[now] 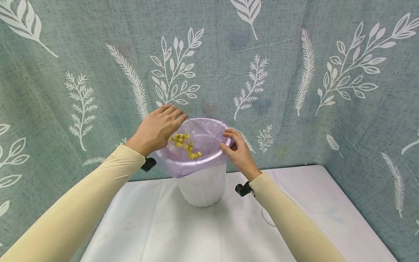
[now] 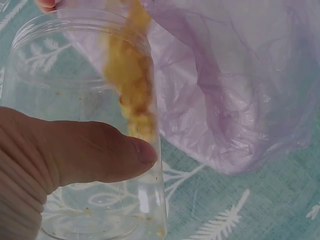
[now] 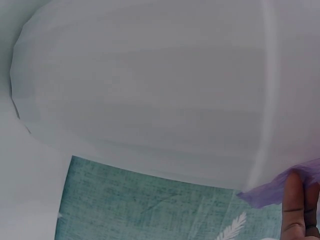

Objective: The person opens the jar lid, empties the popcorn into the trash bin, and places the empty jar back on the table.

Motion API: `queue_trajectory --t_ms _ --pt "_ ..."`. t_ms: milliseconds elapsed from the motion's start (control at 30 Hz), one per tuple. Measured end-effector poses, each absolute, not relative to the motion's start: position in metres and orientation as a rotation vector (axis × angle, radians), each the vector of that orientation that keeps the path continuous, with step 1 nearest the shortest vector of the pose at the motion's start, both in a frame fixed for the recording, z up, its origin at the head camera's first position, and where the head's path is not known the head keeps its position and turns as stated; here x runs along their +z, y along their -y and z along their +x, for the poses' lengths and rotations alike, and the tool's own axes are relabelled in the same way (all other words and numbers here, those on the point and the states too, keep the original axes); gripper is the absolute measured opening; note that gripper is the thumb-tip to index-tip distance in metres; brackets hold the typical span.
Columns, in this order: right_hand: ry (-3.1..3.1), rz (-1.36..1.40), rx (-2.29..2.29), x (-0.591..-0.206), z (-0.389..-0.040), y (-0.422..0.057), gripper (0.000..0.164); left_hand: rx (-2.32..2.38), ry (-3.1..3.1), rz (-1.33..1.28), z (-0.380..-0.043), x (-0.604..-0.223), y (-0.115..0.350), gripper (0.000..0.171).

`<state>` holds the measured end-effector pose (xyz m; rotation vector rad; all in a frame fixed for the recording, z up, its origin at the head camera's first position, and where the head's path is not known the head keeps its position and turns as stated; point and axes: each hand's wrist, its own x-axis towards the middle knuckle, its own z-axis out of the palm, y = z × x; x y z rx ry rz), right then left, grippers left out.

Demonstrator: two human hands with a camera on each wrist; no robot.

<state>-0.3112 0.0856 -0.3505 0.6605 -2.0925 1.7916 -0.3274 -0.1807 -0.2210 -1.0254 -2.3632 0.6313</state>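
Observation:
A white bin [image 1: 203, 187] stands on the table, lined with a thin purple bag [image 1: 176, 168] folded over its rim. My left hand [image 1: 160, 128] grips a clear plastic jar [image 2: 95, 210], its thumb [image 2: 95, 152] pressed along the side. The jar is tilted over the bin, and yellow pieces [image 1: 180, 140] tumble out into the bag. In the left wrist view yellow bits [image 2: 131, 75] streak blurred along the jar wall toward its mouth. My right hand [image 1: 240, 154] holds the bin's right rim through the bag; its fingertips [image 3: 293, 200] show against the purple film in the right wrist view.
A white cloth [image 1: 183, 233] covers the table. Behind and at both sides hangs a green curtain [image 1: 209, 72] with white leaf prints. A thin pale ring-shaped line [image 1: 266, 218] lies on the cloth beside the right forearm.

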Motion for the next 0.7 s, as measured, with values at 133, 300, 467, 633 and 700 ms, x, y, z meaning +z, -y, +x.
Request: queue_trajectory --t_ms 133,300,467,633,700 --pt "2.09 0.663 1.802 -0.3507 -0.3107 -0.0859 0.037 0.628 2.362 -1.024 -0.3271 -0.2208 0.1804 0.061" --pt "2.092 0.667 1.805 -0.351 -0.3107 -0.0862 0.038 0.616 2.355 -1.029 -0.3268 -0.2204 0.1802 0.061" --pt "2.089 0.667 1.809 -0.3514 -0.3108 -0.086 0.038 0.625 2.357 -1.025 -0.3263 -0.2208 0.1799 0.061" --pt "2.077 0.669 1.808 -0.3515 -0.3111 -0.0855 0.037 0.621 2.35 -1.029 -0.3267 -0.2214 0.1794 0.061" --pt "2.074 0.67 1.808 -0.3517 -0.3116 -0.0856 0.037 0.616 2.348 -1.032 -0.3267 -0.2215 0.1793 0.062"
